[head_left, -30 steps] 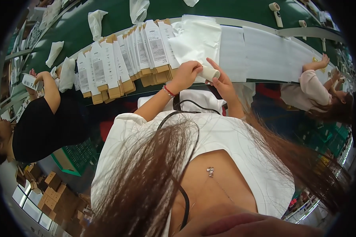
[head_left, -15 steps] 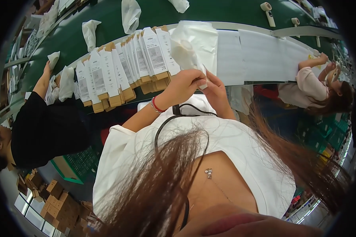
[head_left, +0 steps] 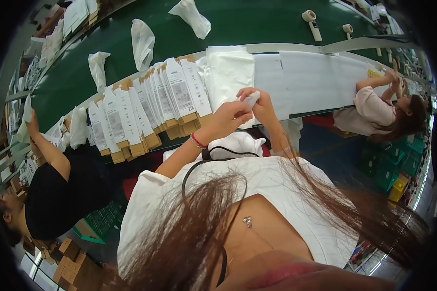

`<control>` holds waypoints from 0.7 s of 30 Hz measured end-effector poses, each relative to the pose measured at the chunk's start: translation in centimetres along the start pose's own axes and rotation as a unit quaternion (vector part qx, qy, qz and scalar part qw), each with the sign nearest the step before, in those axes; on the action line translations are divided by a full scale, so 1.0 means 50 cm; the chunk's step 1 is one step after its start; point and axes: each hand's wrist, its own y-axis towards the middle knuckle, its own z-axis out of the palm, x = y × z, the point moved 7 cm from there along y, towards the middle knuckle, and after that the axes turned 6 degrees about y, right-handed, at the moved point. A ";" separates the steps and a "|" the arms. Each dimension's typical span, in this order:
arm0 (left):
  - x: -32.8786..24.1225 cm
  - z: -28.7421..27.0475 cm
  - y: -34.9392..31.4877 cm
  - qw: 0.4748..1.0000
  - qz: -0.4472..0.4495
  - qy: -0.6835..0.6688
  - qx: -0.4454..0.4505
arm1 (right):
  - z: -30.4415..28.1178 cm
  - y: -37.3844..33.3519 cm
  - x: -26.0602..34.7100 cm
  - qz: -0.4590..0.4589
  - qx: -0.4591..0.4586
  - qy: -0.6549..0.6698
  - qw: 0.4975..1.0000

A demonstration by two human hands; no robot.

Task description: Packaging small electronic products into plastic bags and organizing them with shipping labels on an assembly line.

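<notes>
Left hand (head_left: 231, 116) and right hand (head_left: 263, 107) sit curled close together.

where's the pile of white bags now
The pile lies above centre in the head view, between cartons at left and white sheets at right.

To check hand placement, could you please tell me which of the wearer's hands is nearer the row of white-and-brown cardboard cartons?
Left. The left hand is just right of the cardboard cartons; the right hand is farther right, beyond the left hand.

Green crates (head_left: 387, 175), brown cartons (head_left: 77, 268), yellow bin (head_left: 398, 188)
</notes>
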 end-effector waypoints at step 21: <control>0.280 0.055 0.008 0.929 0.014 0.367 0.048 | -0.377 0.391 -0.235 0.014 0.135 -0.319 0.938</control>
